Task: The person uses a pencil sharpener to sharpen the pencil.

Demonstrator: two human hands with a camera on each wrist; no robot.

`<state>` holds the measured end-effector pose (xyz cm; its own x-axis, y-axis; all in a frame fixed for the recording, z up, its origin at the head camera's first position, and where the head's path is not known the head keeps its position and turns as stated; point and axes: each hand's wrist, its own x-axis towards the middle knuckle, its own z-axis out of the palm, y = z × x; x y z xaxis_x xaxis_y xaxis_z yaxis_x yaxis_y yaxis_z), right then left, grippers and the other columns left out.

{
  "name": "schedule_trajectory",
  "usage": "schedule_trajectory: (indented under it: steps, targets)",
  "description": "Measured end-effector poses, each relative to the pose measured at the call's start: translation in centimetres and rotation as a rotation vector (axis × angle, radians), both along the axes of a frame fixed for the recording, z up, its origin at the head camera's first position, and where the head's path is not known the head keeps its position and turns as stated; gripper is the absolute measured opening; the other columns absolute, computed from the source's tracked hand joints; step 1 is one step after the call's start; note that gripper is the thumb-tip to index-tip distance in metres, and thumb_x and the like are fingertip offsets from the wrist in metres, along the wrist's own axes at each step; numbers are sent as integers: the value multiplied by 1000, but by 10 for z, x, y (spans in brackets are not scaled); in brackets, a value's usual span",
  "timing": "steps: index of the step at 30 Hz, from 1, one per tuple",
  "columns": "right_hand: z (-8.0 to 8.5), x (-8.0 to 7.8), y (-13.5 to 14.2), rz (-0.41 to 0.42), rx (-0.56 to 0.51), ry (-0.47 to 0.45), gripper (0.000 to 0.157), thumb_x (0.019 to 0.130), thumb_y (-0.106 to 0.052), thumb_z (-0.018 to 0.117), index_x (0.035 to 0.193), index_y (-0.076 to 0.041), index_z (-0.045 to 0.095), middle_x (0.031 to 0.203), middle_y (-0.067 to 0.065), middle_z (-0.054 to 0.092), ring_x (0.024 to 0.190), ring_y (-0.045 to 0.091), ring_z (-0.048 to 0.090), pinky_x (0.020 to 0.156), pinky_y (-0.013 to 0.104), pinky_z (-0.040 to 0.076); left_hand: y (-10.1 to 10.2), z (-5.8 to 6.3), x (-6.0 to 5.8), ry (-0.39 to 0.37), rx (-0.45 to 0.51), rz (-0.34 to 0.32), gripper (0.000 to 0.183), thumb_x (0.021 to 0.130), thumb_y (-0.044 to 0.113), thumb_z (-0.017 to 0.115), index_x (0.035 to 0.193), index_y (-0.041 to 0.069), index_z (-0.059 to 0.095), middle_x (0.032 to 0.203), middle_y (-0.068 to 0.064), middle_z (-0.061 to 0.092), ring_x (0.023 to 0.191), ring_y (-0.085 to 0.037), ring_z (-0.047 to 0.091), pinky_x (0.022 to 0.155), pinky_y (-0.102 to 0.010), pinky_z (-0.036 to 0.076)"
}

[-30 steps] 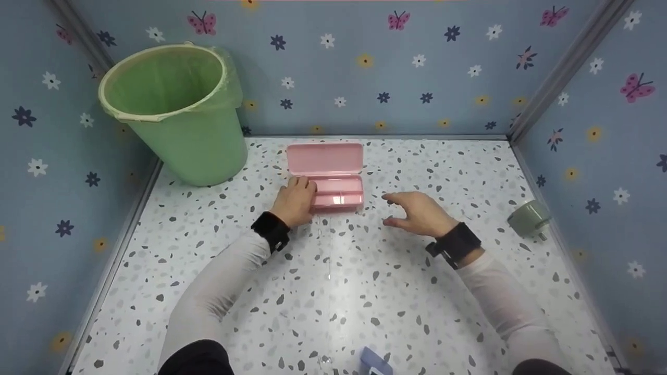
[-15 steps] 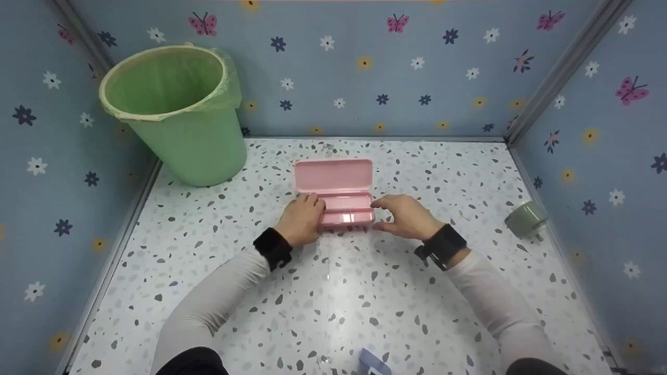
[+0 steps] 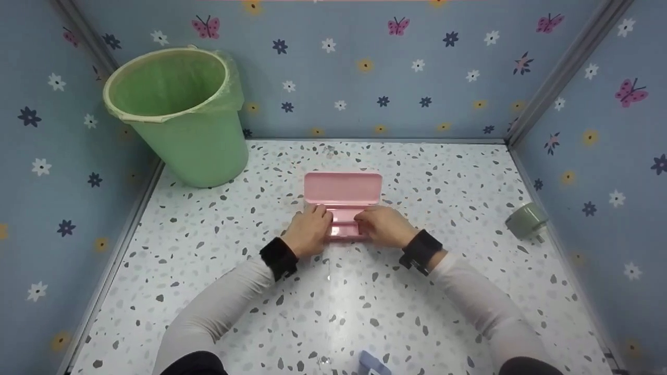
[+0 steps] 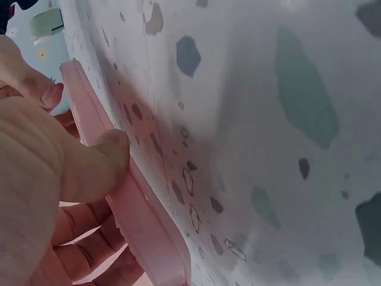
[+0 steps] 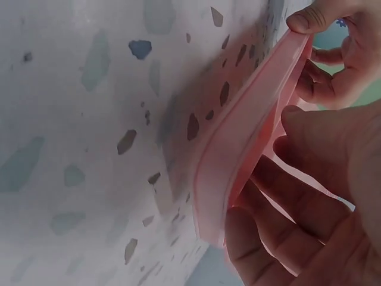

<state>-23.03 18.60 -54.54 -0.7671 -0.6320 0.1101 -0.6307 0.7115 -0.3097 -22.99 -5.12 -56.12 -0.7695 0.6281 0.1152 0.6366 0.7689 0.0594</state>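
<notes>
A pink pencil case (image 3: 343, 188) lies on the speckled surface with its lid laid back, showing long inner compartments. My left hand (image 3: 308, 229) grips its left end. In the left wrist view the thumb presses the front wall (image 4: 146, 223) and the fingers bend over the inside. My right hand (image 3: 385, 226) is at the other end, fingers bent down into the case. From the right wrist, its thumb and forefinger show close together above the pink wall (image 5: 229, 143). I cannot tell whether they pinch anything there.
A tall green bin (image 3: 203, 148) with a clear liner stands at the back left. On the right, by the wall, a green mug (image 3: 526, 221) lies tipped over. Part of a blue object (image 3: 373, 363) shows at the front edge. Flowered walls (image 3: 333, 73) enclose the surface.
The pencil case has slid toward me and slightly right with my left hand on it. My right hand has moved left from beside the case, and its fingers are now inside.
</notes>
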Motion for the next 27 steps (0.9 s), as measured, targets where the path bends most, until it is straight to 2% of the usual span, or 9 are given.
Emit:
schedule_trajectory:
  steps: [3, 7, 12, 16, 22, 27]
  targets:
    - [-7, 1, -3, 1, 7, -35, 23, 84, -14, 62, 107, -13, 64, 88, -5, 59, 78, 10, 53, 73, 31, 44, 2, -4, 2, 11, -17, -16, 38, 66, 16, 64, 100, 6, 49, 93, -8, 42, 87, -26, 42, 56, -37, 44]
    - [-15, 1, -8, -1, 36, -19, 19, 84, -14, 62, 103, -13, 65, 84, -5, 57, 72, 10, 50, 68, 30, 44, 6, -9, 5, 9, -27, -28, 44, 65, 19, 67, 103, 5, 50, 95, -9, 42, 88, -27, 42, 57, -38, 45]
    - [-23, 2, -15, -26, 77, -6, 16, 84, -17, 62, 99, -14, 66, 90, -3, 56, 77, 13, 50, 69, 31, 43, 6, -14, 10, -7, -34, -35, 49, 64, 24, 72, 103, 5, 50, 95, -8, 41, 87, -26, 42, 60, -38, 46]
    - [-25, 2, -20, -60, 102, -18, 18, 82, -21, 64, 100, -15, 66, 91, -3, 55, 80, 14, 49, 71, 33, 43, 4, -17, 11, -6, -6, -41, 46, 62, 23, 74, 99, 7, 51, 93, -6, 42, 85, -23, 43, 62, -36, 45]
    - [-29, -7, -26, -123, 127, -18, 21, 79, -24, 66, 97, -15, 59, 87, -3, 51, 78, 16, 49, 70, 34, 43, 5, -15, 8, 24, 35, -48, 41, 65, 21, 73, 97, 7, 52, 92, -6, 43, 85, -23, 44, 61, -37, 45]
    - [-32, -12, -29, -118, 146, -59, 23, 77, -27, 67, 93, -15, 55, 82, -4, 49, 73, 15, 48, 66, 32, 43, 3, -13, 9, 2, 39, -30, 42, 66, 24, 75, 98, 6, 54, 92, -7, 45, 85, -24, 45, 61, -38, 46]
